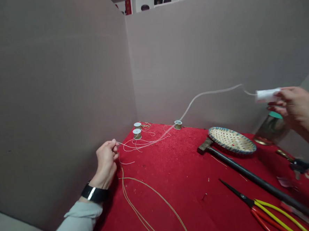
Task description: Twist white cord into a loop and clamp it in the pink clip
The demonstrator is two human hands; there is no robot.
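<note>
My left hand point(106, 162) rests at the left edge of the red cloth point(179, 173) and pinches the end of a thin white thread point(195, 98). The thread runs up and to the right through the air to a white spool point(267, 95). My right hand point(298, 110), raised at the far right and blurred, grips that spool. Loose loops of thread point(143, 143) lie on the cloth just beyond my left hand.
Three small spools point(137, 133) point(137, 125) point(178, 124) stand near the back corner. A woven dish point(231, 140), a long black-handled hammer point(252, 177), yellow and red handled pliers point(265, 208), a tin point(271, 127) and tan cords point(149, 206) lie on the cloth. Grey panels wall the left and back.
</note>
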